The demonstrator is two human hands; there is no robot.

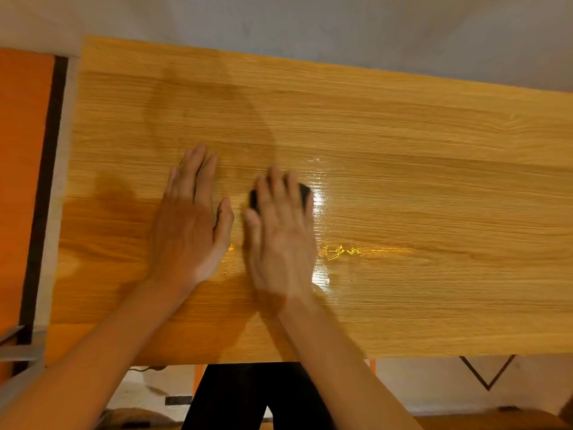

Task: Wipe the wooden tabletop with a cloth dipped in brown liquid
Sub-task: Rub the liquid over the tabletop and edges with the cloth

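A wooden tabletop (403, 181) is seen from above, filling most of the view, w/ two bare forearms reaching onto it from the near edge. The left hand (189, 221) is laid flat on the wood, palm down, fingers straight and close together, thumb out to the side; nothing is held by it. The right hand (279, 231), just beside the left and blurred, is pressed palm-down over a dark cloth (305, 192), fingers fairly straight and spread on top of it rather than curled round it; whether the thumb is hooked under the cloth's edge cannot be told. Only small parts of the cloth are shown, at the fingertips and on the hand's left and right sides, and it lies on the tabletop approx. at the centre, a little left of mid-width. A wet sheen (322, 231) is seen on the wood to the right of the right hand and toward the near edge, w/ bright glare and a yellowish streak running further right. Darker shadow is cast on the wood beyond and left of the hands. An orange panel (21, 181) w/ a dark strip is seen at far left, off the table. Dark trousers (248, 395) are visible below the near edge.
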